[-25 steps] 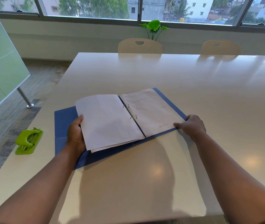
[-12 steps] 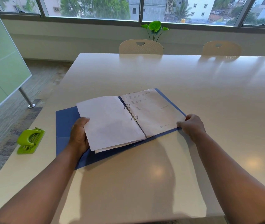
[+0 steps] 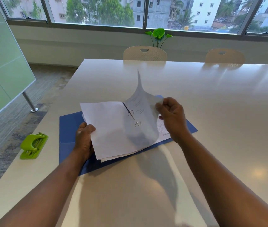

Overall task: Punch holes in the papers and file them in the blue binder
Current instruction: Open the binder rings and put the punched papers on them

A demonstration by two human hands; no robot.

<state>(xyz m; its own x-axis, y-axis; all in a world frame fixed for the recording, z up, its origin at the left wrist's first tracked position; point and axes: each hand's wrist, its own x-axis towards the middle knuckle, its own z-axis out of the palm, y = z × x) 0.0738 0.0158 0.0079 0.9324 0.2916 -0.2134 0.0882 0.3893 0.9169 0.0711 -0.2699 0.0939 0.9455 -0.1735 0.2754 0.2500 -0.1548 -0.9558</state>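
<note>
One sheet (image 3: 143,102) arcs over the rings (image 3: 134,118), pinched at its edge by the right hand (image 3: 170,117); best turned slowly so the holes don't tear. Left hand (image 3: 85,138) grips the left stack (image 3: 107,126). Binder (image 3: 69,126) lies open, flat on the counter (image 3: 211,104) under both hands (punch (image 3: 33,146) left of them).

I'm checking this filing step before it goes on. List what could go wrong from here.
1. The right hand pinches the lifted sheet by its edge while it curls over the binder rings; a quick pull could tear its punched holes.
2. The left hand holds the left-hand stack, which sits skewed on the blue binder; sheets may crease if it closes.
</note>
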